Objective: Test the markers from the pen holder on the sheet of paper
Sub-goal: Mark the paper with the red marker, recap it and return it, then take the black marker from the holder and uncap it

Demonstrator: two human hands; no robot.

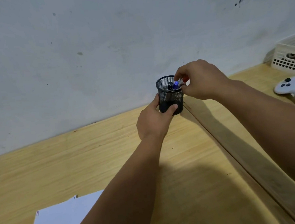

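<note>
A black mesh pen holder (170,94) stands on the wooden table near the wall. My left hand (154,119) grips its lower side. Inside it stand a black-capped marker (170,86) and a blue-capped marker (176,85). My right hand (199,80) is over the holder's right rim, its fingers pinched on a red-capped marker (183,81) that leans out of the holder. A white sheet of paper (63,219) lies at the near left, partly hidden by my left forearm.
A white game controller (293,88) lies at the right of the table. A white slotted basket (291,58) stands at the far right by the wall. A wooden strip (237,143) runs diagonally across the table (76,161).
</note>
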